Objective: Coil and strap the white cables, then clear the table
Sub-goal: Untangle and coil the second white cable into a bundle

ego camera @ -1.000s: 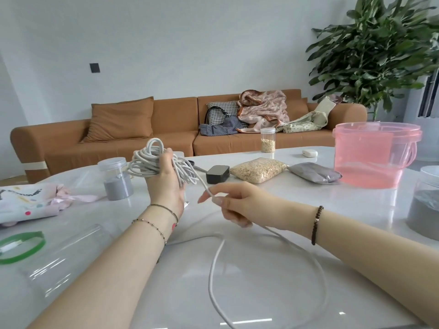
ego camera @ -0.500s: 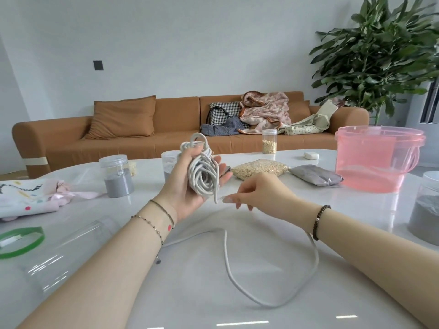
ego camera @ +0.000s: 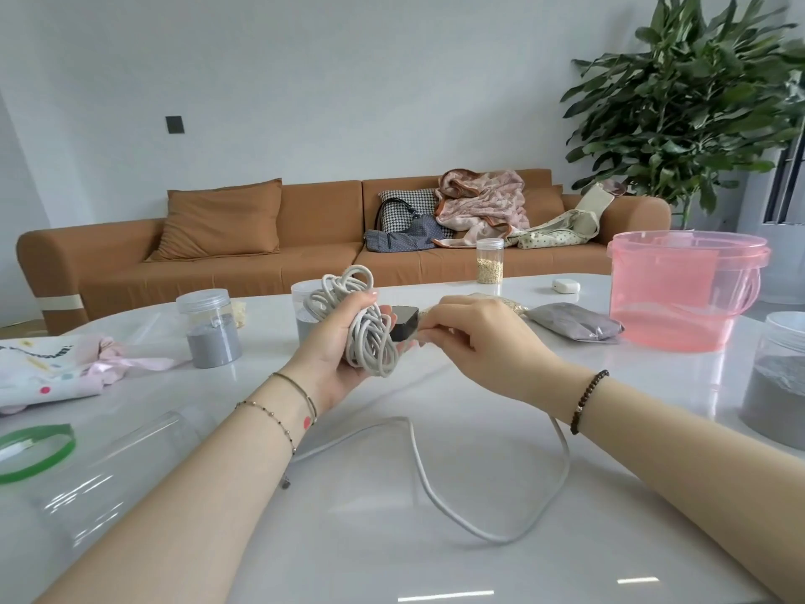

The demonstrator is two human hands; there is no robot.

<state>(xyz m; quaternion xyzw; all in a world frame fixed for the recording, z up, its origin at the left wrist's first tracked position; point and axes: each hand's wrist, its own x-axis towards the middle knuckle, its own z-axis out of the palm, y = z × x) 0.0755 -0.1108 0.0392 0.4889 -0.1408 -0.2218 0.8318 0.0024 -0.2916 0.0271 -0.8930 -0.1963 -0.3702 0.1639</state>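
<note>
Head view: glossy white table (ego camera: 435, 560); pink bucket (ego camera: 679, 294) right, grey-filled jar (ego camera: 213, 342) left. Orange sofa (ego camera: 305, 250) and plant (ego camera: 697, 106) behind. Left hand (ego camera: 331, 368) grips the coiled cable (ego camera: 368, 337) above the table. Right hand (ego camera: 479, 337) pinches its strand; the slack loops on the tabletop.

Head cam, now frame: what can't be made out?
- Head view, free end of the loose white round cable: runs under the left forearm, hidden.
- Head view, small black box: mostly covered by the coiled white cable bundle in the left hand and by the right hand; unidentifiable.
- Head view, green-rimmed round lid and clear jar of grey powder: cut off by the left and right frame edges.
</note>
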